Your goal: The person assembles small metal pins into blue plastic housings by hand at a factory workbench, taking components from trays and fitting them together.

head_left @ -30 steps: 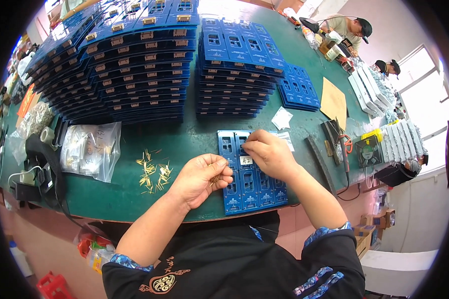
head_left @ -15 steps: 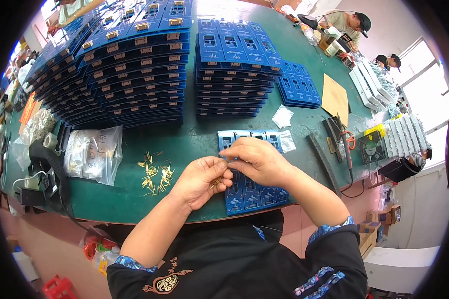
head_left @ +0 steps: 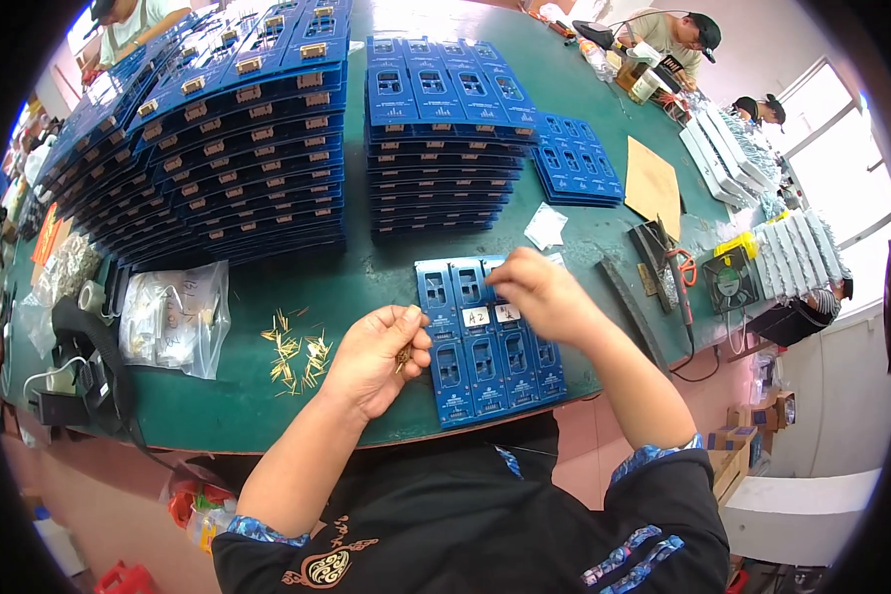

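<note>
My left hand [head_left: 378, 358] is curled closed around a small bunch of thin brass pins [head_left: 403, 358], whose ends show below the fingers. My right hand [head_left: 543, 292] hovers over the upper part of a blue circuit board panel [head_left: 500, 406], thumb and fingertips pinched together. Whatever is in that pinch is too small to make out. The panel lies flat before me, with white labels [head_left: 476, 317] across its middle; my right hand hides its upper right part. Left of my left hand, more loose brass pins [head_left: 292, 351] are scattered on the table.
Tall stacks of blue panels [head_left: 238, 168] [head_left: 431, 183] stand at the back, with a low stack [head_left: 576, 163] beside them. A bag of parts [head_left: 178, 317] lies left. To the right are a dark bar [head_left: 632, 312], a soldering iron [head_left: 685, 287] and a small fan [head_left: 731, 282]. People work across the table.
My right hand has parted from my left and moved right over the panel, uncovering the labels. My left hand has shifted slightly left, still holding the pins. The whole view has shifted slightly.
</note>
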`<control>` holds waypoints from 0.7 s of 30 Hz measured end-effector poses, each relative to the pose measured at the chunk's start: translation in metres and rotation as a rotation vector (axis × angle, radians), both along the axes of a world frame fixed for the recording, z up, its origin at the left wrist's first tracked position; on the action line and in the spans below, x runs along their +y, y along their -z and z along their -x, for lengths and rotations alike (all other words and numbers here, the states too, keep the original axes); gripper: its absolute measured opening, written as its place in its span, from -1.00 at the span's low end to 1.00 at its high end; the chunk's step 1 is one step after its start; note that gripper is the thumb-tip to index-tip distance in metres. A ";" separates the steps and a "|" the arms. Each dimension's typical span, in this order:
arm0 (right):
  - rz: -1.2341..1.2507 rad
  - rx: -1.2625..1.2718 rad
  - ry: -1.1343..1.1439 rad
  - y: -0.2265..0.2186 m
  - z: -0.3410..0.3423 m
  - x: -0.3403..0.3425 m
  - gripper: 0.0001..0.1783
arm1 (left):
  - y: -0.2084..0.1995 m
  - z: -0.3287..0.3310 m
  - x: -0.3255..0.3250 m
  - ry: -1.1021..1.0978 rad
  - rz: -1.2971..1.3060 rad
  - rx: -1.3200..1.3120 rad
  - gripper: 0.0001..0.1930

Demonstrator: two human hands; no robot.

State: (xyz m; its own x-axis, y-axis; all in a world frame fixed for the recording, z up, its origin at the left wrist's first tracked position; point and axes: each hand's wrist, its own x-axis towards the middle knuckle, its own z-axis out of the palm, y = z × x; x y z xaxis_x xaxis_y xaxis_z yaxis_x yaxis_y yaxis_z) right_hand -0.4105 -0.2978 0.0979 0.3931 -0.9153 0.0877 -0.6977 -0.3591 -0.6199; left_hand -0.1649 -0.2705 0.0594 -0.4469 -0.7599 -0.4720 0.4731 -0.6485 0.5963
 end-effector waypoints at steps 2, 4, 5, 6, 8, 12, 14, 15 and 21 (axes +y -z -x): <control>-0.268 -0.181 0.276 0.002 0.016 -0.005 -0.85 | -0.001 -0.001 -0.001 0.000 -0.005 -0.009 -0.79; -0.351 -0.265 0.352 0.005 0.030 -0.009 -0.85 | -0.003 -0.001 -0.001 -0.004 -0.004 0.013 -0.78; -0.391 -0.303 0.369 0.006 0.033 -0.011 -0.85 | -0.004 0.000 -0.002 -0.002 -0.002 0.011 -0.78; -0.390 -0.306 0.370 0.006 0.034 -0.012 -0.85 | -0.005 0.001 -0.002 -0.010 -0.003 -0.004 -0.78; -0.456 -0.295 0.407 0.004 0.035 -0.013 -0.86 | -0.007 0.003 -0.003 -0.017 -0.002 -0.021 -0.78; -0.207 -0.202 0.279 0.019 0.032 -0.016 -0.86 | -0.009 0.009 -0.006 -0.019 -0.016 0.031 -0.82; -0.153 -0.155 0.242 0.024 0.030 -0.019 -0.85 | -0.009 0.013 -0.006 -0.026 -0.019 0.052 -0.83; -0.100 -0.103 0.207 0.025 0.029 -0.019 -0.85 | -0.010 0.016 -0.006 -0.018 -0.033 0.061 -0.84; -0.012 0.030 0.200 0.023 0.024 -0.017 -0.88 | -0.007 0.015 -0.005 0.018 -0.035 0.078 -0.78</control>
